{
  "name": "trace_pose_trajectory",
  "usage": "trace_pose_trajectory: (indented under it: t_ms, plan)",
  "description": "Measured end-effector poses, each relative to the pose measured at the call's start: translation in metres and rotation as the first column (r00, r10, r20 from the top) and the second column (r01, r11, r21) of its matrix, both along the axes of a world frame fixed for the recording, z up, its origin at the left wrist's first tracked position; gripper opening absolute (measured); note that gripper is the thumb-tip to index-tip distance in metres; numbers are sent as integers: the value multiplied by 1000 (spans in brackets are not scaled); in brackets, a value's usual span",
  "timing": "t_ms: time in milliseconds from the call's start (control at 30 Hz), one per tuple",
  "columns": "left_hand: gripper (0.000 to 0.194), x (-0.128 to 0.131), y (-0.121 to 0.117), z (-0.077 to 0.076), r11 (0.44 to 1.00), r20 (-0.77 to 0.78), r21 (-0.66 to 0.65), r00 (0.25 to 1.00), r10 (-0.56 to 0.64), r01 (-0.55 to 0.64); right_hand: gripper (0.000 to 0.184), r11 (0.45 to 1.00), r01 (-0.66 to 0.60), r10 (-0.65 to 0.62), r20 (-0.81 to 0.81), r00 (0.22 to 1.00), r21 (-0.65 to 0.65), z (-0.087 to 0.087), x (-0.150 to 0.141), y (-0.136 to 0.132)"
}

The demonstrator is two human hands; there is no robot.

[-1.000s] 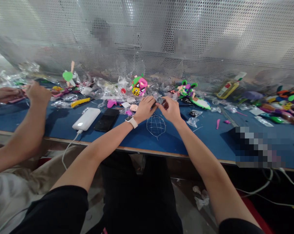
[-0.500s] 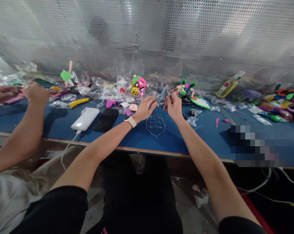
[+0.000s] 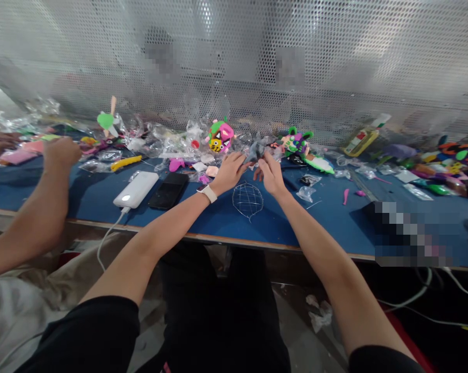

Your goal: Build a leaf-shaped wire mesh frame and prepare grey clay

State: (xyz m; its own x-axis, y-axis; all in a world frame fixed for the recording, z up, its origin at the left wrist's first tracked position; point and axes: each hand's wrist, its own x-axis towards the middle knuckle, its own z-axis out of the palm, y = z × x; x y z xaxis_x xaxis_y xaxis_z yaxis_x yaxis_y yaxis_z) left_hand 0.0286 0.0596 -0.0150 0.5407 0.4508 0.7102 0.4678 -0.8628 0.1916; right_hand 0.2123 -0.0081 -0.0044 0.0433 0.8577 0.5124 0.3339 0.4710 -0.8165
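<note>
Grey lump (image 3: 256, 148) just above frame centre, between left hand (image 3: 229, 173) and right hand (image 3: 272, 173). Both sets of fingers part-curled onto it; can't tell how tight. Wire mesh (image 3: 248, 199) below: looks formed, bare. Lump looks unfinished.

Left hand (image 3: 228, 172): just beyond wire frame (image 3: 248, 201), left side, fingers bent | Right hand (image 3: 272, 175): just beyond frame, right side, fingers curled | Forearms (image 3: 179, 223): slanting inward
</note>
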Motion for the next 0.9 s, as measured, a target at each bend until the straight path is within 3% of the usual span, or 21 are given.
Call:
trace_pose_trajectory:
  t_ms: [200,367,567,767,900]
  plan:
    - [23,1,-10,5,987,-252,94,962,-104,131,65,996,56,-62,85,994,73,4,0,-5]
    - [35,-1,-9,9,995,-136,79,989,-57,68,61,999,-47,46,25,999,15,2,2,0]
    - [50,-4,-7,8,999,-1,30,1000,-31,31,61,990,-141,143,131,981,-22,6,4,-5]
    - [47,0,-11,5,999,3,29,1000,-22,22,64,991,-8,-41,356,934,135,13,2,-8]
    - [47,3,-13,4,997,-67,57,996,-57,61,77,987,44,-95,343,935,153,10,2,-5]
